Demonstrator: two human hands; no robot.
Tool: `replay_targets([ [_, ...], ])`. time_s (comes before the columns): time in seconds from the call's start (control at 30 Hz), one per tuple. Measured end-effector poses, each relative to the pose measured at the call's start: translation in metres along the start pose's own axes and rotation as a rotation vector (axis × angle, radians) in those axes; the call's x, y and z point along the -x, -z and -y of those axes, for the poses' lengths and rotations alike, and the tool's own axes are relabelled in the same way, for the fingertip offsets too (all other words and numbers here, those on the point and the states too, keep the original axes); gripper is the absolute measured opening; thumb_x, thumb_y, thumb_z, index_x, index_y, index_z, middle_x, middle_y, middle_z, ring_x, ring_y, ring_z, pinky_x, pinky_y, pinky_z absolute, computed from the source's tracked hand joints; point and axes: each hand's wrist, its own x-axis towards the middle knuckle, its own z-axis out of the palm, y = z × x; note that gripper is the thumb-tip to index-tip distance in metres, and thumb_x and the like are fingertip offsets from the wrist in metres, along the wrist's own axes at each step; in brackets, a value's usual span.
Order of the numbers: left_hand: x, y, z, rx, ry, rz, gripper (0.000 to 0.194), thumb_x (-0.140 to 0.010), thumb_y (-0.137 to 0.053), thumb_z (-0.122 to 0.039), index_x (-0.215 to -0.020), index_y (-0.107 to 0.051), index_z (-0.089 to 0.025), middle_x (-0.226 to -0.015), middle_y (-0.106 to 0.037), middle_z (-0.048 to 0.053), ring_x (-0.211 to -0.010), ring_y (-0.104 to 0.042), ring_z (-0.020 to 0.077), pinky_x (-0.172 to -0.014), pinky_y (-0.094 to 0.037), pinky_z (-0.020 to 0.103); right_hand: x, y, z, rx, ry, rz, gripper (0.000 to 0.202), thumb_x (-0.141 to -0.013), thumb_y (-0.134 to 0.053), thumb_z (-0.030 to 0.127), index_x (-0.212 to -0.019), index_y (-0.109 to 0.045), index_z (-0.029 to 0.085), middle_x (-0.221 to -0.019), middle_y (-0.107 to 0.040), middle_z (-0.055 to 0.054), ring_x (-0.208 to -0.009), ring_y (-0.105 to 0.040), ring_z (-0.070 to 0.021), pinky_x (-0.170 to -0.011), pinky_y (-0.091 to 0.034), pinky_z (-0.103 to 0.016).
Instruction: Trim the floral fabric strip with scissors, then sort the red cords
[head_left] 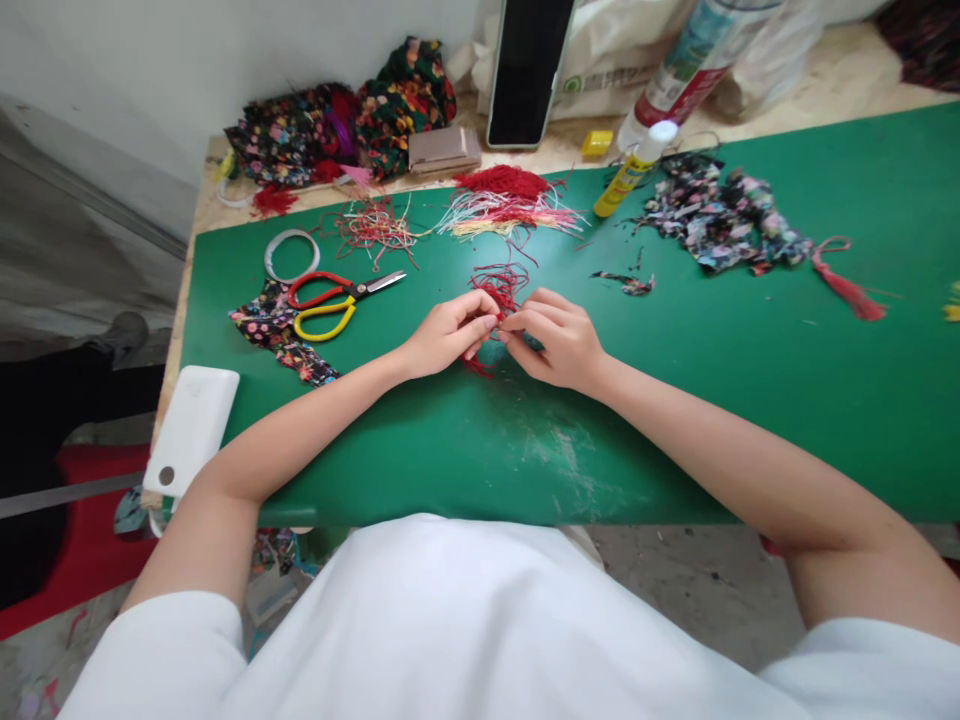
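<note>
My left hand (452, 337) pinches a small red tassel (478, 367), whose thread ends hang out below its fingers. From the other side my right hand (556, 338) meets it, thumb and forefinger closed on the tassel's top at the left fingertips. Just beyond both hands lies a loose tangle of dark red cord (504, 282). What exactly sits between the fingertips is partly hidden. Scissors (330, 305) with one red and one yellow handle lie left of my hands, partly over a floral fabric strip (289, 338).
Behind the hands lie red tassels with pale cords (506, 205) and a cord pile (375, 225). A glue stick (628, 180) stands before a large bottle (690, 65). Floral scraps (720, 215) and a pinkish-red tassel (847, 285) are rightward; tape (271, 262) and a white power bank (193, 425) leftward.
</note>
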Motion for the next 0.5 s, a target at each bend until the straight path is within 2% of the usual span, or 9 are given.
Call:
replay_targets([
  [0.2,0.0011,-0.0015,-0.0002,0.041,0.003,-0.036,0.050,-0.090,-0.061,-0.068,-0.090,-0.051,-0.019,-0.074,-0.061,-0.004,-0.043,-0.050,0.0027,-0.045,-0.037,0.021,-0.0017,0.0006,0.0019,0.048,-0.006,0.026,0.010,-0.093,-0.057,0.018,-0.086,-0.059,0.025,-0.068,-0.065,0.000,-0.060,-0.054,-0.0180,-0.060,-0.046,-0.033],
  [0.27,0.0020,-0.0017,-0.0012,0.042,0.002,-0.061,0.049,-0.091,-0.059,-0.067,-0.091,-0.051,-0.019,-0.070,-0.060,-0.005,-0.042,-0.051,0.0037,-0.046,-0.038,0.021,-0.0024,0.0010,0.0029,0.069,-0.002,0.026,0.012,-0.091,-0.056,0.016,-0.082,-0.057,0.025,-0.064,-0.062,0.001,-0.057,-0.052,-0.0170,-0.057,-0.044,-0.031],
  [0.37,0.0033,-0.0018,-0.0029,0.021,-0.001,-0.090,0.046,-0.094,-0.055,-0.065,-0.094,-0.052,-0.019,-0.053,-0.053,-0.009,-0.041,-0.053,0.0070,-0.049,-0.040,0.022,-0.0033,0.0013,0.0040,0.083,0.007,0.000,0.015,-0.087,-0.055,0.013,-0.078,-0.054,0.024,-0.059,-0.057,0.002,-0.053,-0.048,-0.0157,-0.053,-0.043,-0.030],
  [0.5,0.0022,-0.0035,-0.0023,0.028,-0.014,-0.095,0.048,-0.092,-0.057,-0.067,-0.092,-0.053,-0.019,-0.054,-0.057,-0.006,-0.044,-0.057,0.0086,-0.050,-0.042,0.023,-0.0043,0.0014,0.0055,0.098,-0.004,-0.016,0.017,-0.084,-0.056,0.011,-0.075,-0.051,0.024,-0.056,-0.053,0.004,-0.051,-0.047,-0.0148,-0.051,-0.042,-0.028],
])
